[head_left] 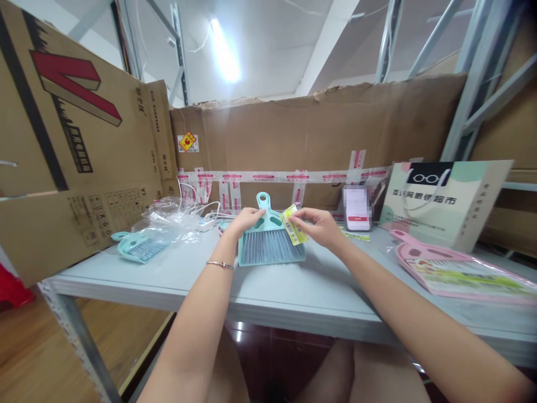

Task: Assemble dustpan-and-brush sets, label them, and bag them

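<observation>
In the middle of the table stands a mint-green hand brush (268,246) with grey bristles, resting against a matching dustpan (272,263) whose rim shows around the bristles. My left hand (250,219) is closed on the brush at the left of its handle, thumb across the front. Between the fingers of my right hand (316,224) is a yellow-green printed card label (294,226), tilted in front of the brush's right side. Whether the label still touches the brush I cannot tell.
A smaller mint brush and dustpan (140,246) lie at left beside clear plastic wrap (168,215) and a white power strip (207,223). At right are a phone (357,208), a paper bag (436,207) and a wrapped pink dustpan set (465,268). Cardboard (293,134) walls the back; a carton (92,140) stands left.
</observation>
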A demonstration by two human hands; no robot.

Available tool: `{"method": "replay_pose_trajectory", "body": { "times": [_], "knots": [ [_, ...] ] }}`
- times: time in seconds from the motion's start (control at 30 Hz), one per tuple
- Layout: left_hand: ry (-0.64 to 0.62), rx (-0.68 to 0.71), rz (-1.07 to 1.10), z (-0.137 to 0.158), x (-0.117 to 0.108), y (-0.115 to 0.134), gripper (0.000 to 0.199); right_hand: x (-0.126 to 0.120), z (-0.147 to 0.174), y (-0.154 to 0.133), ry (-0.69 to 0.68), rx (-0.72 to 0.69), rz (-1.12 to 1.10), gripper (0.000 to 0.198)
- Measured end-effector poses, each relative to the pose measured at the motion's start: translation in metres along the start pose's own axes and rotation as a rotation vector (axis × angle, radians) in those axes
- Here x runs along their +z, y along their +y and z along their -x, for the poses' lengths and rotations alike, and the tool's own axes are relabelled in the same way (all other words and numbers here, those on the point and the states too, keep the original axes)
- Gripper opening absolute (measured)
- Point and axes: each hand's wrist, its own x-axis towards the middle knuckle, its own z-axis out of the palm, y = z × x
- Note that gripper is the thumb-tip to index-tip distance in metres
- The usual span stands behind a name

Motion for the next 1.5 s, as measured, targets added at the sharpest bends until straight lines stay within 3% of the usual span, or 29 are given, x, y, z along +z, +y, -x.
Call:
{"method": "replay_pose_trajectory", "body": {
  "times": [0.1,0.2,0.27,0.47,0.53,0.63,0.7,0.77,0.87,0.97,1.1,1.27,1.4,1.5],
  "knots": [
    [-0.012,-0.017,0.011,0.000,0.000,-0.001,0.033,-0.011,0.000,-0.002,-0.355,0.228,-0.323,0.042],
    [-0.056,-0.005,0.026,0.001,0.000,-0.001,0.032,-0.018,0.004,-0.005,-0.767,0.330,-0.430,0.057],
    [-0.093,0.015,0.033,0.001,0.001,-0.001,0.033,-0.014,0.006,-0.004,-0.831,0.337,-0.364,0.052],
    [-0.210,0.053,0.084,-0.001,0.005,-0.003,0.038,0.004,0.002,0.002,-0.463,0.267,-0.036,0.034],
    [-0.214,0.066,0.098,-0.001,0.006,-0.003,0.039,0.001,0.001,-0.002,-0.435,0.239,-0.101,0.029],
    [-0.233,0.065,0.116,0.001,0.006,-0.001,0.039,-0.006,0.001,-0.007,-0.438,0.171,-0.416,0.029],
    [-0.242,0.057,0.116,0.004,0.006,0.000,0.039,-0.008,0.002,-0.008,-0.460,0.176,-0.458,0.030],
    [-0.247,0.034,0.143,0.005,0.007,0.000,0.037,-0.007,0.001,-0.006,-0.466,0.209,-0.261,0.024],
    [-0.262,-0.038,0.250,0.005,0.010,0.000,0.035,0.000,-0.002,0.001,-0.357,0.214,0.061,0.012],
    [-0.271,-0.065,0.335,0.003,0.011,-0.001,0.032,0.006,-0.005,0.008,-0.229,0.206,0.155,0.011],
    [-0.306,-0.039,0.381,0.000,0.011,-0.005,0.036,0.008,-0.005,0.012,-0.215,0.211,0.205,0.015],
    [-0.407,-0.051,0.340,0.009,0.007,0.001,0.059,0.009,-0.002,0.009,-0.220,0.196,0.266,0.017],
    [-0.358,-0.049,0.214,0.022,0.003,0.012,0.101,0.009,-0.002,0.008,-0.220,0.198,0.319,0.016],
    [-0.329,-0.030,0.135,0.024,0.005,0.014,0.114,0.009,-0.002,0.012,-0.234,0.199,0.359,0.015]
  ]
}}
